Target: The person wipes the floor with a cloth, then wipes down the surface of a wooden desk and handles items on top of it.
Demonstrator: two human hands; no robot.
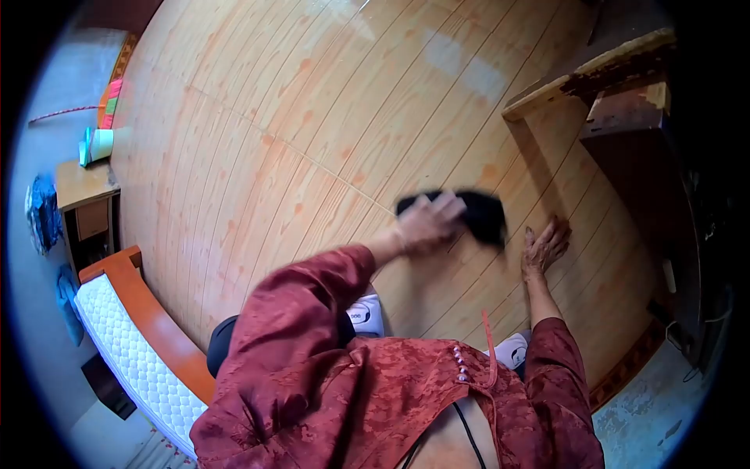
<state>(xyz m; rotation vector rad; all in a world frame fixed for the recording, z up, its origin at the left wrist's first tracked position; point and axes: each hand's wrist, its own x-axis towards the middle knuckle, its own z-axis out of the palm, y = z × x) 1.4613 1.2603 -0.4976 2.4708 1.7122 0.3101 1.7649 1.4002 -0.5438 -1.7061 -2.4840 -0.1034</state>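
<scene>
Black item (486,215) in the left fingers (447,206), nothing in the right fingers (560,230)!
Curled over the item's left part on the left side, apparently closed on it, but blurred, so cannot tell how tightly; most of the dark bulk just to the right of those left fingers, reaching toward the right ones, yet apart from them. Loosely spread over on the right, low by the wood-patterned floor (328,141), though cannot tell if touching it. And ahead of the right fingers, farther out, a worn wooden edge (594,74)! Looks light and limp, probably soft and cloth-like, hardly fragile, with little likelihood of slipping; best taken by the free end nearest the right fingers, thumb opposite, for an even two-sided hold.
</scene>
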